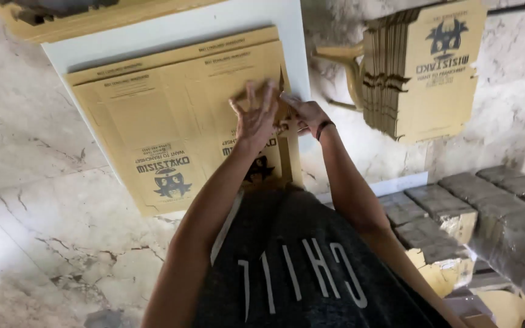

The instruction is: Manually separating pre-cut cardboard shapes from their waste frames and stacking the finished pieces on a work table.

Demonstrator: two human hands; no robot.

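Dark shirt (311,273) below, left hand (255,115) with fingers spread and right hand (307,114) pinching bend a flat cardboard box blank (171,121) on the white worktop (183,27); creasing squarely looks wise.

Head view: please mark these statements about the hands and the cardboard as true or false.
1. Both hands meet over the flat cardboard sheets. True.
2. The right hand wears a dark band at the wrist. True.
3. The left hand is closed in a fist. False: its fingers are spread.
4. The cardboard sheets lie directly on the marble floor. False: they lie on a white board.
5. A second cardboard stack lies to the right. True.
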